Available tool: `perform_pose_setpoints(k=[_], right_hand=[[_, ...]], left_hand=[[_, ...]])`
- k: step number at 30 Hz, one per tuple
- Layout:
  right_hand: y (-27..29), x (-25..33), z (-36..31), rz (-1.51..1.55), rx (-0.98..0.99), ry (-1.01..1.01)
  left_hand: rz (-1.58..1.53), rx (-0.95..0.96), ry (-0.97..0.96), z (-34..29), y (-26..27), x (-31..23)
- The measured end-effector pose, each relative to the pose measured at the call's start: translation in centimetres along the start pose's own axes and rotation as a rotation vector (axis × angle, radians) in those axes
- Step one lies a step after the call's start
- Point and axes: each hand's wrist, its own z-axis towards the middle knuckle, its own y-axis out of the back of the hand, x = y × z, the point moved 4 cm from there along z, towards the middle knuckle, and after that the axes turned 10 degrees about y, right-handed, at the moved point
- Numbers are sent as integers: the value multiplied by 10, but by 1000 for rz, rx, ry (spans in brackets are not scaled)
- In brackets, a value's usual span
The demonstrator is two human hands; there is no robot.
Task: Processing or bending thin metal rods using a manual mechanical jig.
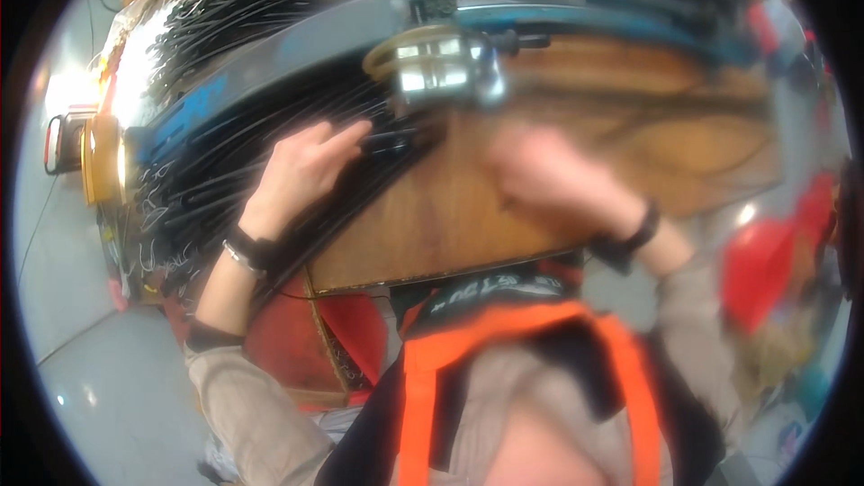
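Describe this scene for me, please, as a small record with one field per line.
left hand: fingers at a dark rod-like piece; whether they grip it is unclear; hand
right hand: motion-blurred, over the wooden board; grip cannot be told
work surface: brown wooden board
left of board: many long black strands
beyond the hands: shiny rounded metal part
worn: orange straps

Pale grey floor (126,360), brown wooden tabletop (432,225)
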Motion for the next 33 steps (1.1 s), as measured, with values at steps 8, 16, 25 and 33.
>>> perform_pose_setpoints(k=[8,16,25,33], right_hand=[[-3,-8,6,66,-411,139],[-11,-16,33,182,-530,61],[-12,-20,11,589,-554,-185],[10,20,7,52,-415,326]], left_hand=[[102,-99,-10,-5,-7,-7],[18,-18,88,3,-5,-9],[60,-200,36,5,2,-42],[-24,80,-35,9,-5,-59]])
